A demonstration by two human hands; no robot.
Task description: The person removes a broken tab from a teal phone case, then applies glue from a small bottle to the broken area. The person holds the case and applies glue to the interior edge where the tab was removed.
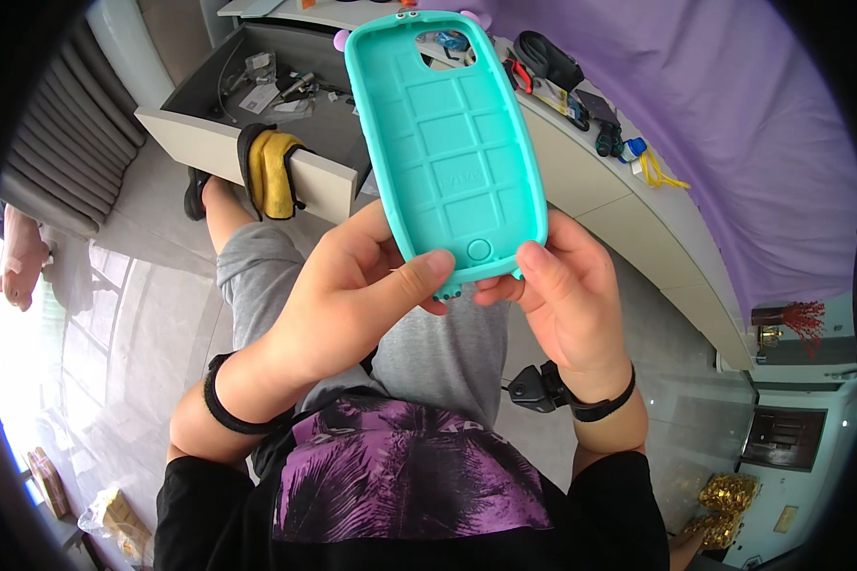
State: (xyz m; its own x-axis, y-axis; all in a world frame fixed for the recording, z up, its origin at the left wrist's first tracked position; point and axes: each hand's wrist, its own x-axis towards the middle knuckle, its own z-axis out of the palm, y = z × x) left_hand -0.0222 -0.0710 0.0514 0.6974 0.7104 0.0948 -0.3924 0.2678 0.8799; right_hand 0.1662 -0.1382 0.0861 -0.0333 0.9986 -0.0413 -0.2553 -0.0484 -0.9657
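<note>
Teal phone case (452, 181), count 1: held up over lap, hollow inside facing camera, top end leaning left. Gripped at bottom end by 2 hands: left hand (348, 300) at lower left, right hand (576, 295) at lower right. Fingers (436, 265) narrow, pinching rim; 2 thumbs in front, rest behind, partly hidden. On case: 1 camera cutout (446, 48), 1 round outline (481, 250), 2 lilac knobs (341, 40), 2 small eyes (407, 14). On wrists: 2 black bands (602, 409), plus 1 black device (541, 388) at right one. Beyond, left: 1 open drawer (195, 155), loose small parts (259, 97) inside, too cluttered to count; 1 yellow-and-black cloth (276, 176) over drawer front. Beyond, right: tabletop (678, 219) with 1 black pouch (548, 59), 1 red-handled tool (519, 74), 1 yellow cord (659, 171). Past tabletop: purple fabric (733, 105).
</note>
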